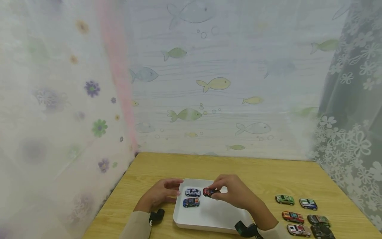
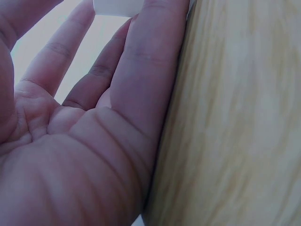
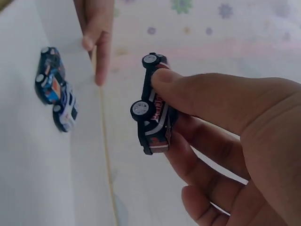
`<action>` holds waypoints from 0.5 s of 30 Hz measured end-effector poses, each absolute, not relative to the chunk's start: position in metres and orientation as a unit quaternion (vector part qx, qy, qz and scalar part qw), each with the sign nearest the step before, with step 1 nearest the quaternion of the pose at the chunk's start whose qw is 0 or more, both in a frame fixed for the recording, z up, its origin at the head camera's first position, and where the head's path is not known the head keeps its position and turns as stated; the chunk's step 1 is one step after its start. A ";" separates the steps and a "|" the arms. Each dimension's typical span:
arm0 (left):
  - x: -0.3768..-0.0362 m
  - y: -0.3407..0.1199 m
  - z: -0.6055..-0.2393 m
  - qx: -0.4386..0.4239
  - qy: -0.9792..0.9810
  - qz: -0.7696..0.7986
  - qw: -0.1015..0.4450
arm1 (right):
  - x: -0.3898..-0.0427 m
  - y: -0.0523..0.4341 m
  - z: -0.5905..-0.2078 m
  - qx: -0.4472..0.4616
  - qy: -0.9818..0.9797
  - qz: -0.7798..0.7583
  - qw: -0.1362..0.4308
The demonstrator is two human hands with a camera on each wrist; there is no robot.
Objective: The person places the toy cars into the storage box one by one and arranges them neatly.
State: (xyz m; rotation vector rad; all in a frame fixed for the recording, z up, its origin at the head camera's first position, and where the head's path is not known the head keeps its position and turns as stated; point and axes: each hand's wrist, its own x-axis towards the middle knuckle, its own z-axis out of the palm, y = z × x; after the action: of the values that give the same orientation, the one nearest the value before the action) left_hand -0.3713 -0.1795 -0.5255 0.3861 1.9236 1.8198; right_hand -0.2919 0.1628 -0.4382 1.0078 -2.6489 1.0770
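My right hand [image 1: 235, 192] pinches a red and black toy car [image 1: 210, 192] between thumb and fingers above the white tray [image 1: 209, 219]. In the right wrist view the toy car [image 3: 155, 106] shows its wheels and lettered side, held clear of the tray floor. Inside the tray's left part, a white toy car [image 1: 192, 192] sits just behind a blue and orange toy car [image 1: 191, 202]. My left hand [image 1: 162, 192] rests at the tray's left edge, its fingers fairly straight and touching the rim. In the left wrist view its palm [image 2: 70, 141] holds nothing.
On the wooden table [image 1: 161, 162], right of the tray, several toy cars stand grouped, among them a green car [image 1: 285, 199], a red and yellow car [image 1: 293, 217] and a dark car [image 1: 322, 232]. Patterned curtains [image 1: 221, 139] hang behind and on both sides.
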 end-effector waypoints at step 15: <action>-0.373 -0.181 -0.526 0.136 0.704 0.657 0.231 | -0.288 0.133 -0.457 0.318 -0.874 0.360 0.071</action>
State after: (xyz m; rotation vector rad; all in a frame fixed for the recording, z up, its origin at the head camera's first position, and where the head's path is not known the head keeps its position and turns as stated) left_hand -0.3732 -0.1812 -0.5263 0.3750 1.9372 1.8070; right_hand -0.2883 0.1326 -0.4568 0.9564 -2.6299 1.0822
